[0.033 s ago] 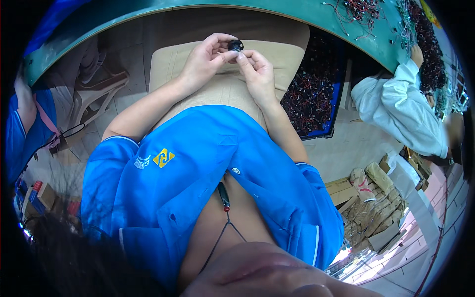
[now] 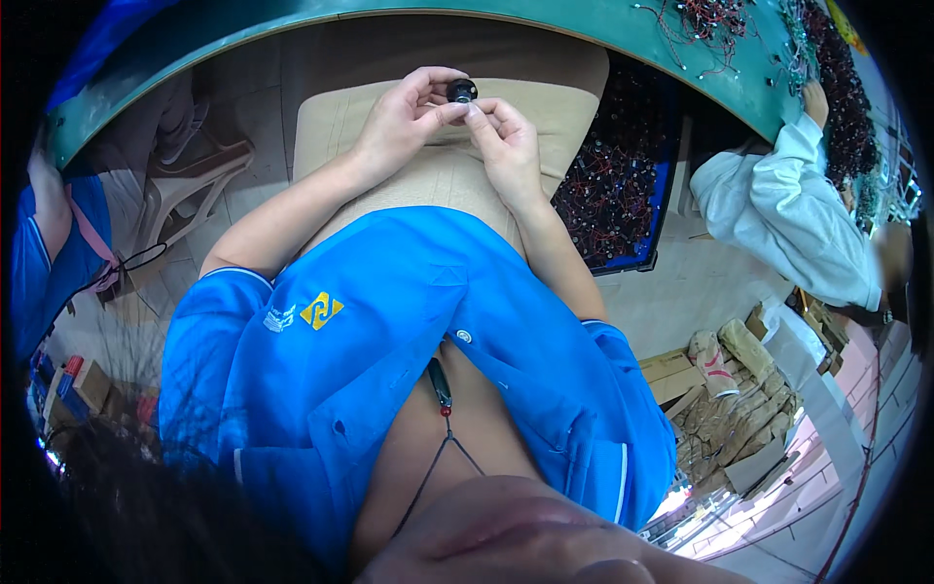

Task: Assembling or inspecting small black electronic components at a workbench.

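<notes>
Over my lap, in front of the green bench, a small round black part (image 2: 461, 91) with a paler lower end sits between my fingertips. My left hand (image 2: 416, 109) is closed around its left side, with thumb and forefinger pinching it. From the right, the thumb and bent fingers of my right hand (image 2: 508, 144) press against the part's lower end. Fine details of the part are too small to tell. Both forearms rest close to my body, and the hands nearly touch each other.
The green bench (image 2: 389, 18) curves across the front, bearing a heap of red and black wired parts (image 2: 710, 21). A blue crate (image 2: 647, 255) of similar dark parts stands right of my lap. At right, a co-worker's grey sleeve (image 2: 778, 209) reaches the bench. A plastic stool (image 2: 199, 185) is at left.
My hands and the black part have hardly moved. The co-worker's hand on the bench at the right has shifted very slightly.
</notes>
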### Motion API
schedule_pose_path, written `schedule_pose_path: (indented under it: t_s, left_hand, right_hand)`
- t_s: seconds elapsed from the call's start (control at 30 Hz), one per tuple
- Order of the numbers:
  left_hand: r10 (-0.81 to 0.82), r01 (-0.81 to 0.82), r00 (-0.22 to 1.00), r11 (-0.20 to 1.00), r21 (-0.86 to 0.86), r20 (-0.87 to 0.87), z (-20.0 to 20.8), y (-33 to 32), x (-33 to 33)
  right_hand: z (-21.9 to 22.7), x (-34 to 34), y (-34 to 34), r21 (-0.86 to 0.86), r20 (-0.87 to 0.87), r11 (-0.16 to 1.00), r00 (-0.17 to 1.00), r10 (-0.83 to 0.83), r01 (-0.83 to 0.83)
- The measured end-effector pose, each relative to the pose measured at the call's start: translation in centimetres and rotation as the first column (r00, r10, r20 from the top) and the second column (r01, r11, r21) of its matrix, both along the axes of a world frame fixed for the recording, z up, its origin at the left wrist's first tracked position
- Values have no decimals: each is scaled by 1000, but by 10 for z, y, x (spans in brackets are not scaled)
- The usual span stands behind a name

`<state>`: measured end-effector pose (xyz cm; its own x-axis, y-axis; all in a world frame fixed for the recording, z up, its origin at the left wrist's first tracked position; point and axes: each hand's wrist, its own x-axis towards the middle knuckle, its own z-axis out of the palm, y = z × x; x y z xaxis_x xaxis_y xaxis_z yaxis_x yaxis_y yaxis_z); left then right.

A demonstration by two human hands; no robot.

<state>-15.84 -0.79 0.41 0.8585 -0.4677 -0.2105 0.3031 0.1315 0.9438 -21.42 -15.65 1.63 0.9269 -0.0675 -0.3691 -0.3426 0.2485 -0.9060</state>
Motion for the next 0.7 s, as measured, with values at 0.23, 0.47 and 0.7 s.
schedule_pose_path:
  t_s: [0.23,0.47,0.7]
  left_hand:
    - [-39,32,996,995,92,83,-5,3,-5]
    - [-13,-15,986,986,163,167,-10,2,-6]
    - [-113,54,976,953,298,185,-6,4,0]
  right_hand:
    - [9,-1,-4,-216,-56,972,995,83,-93]
    - [7,2,-8,-327,-88,933,987,131,-153]
    - [1,5,-8,-325,-72,927,982,173,-187]
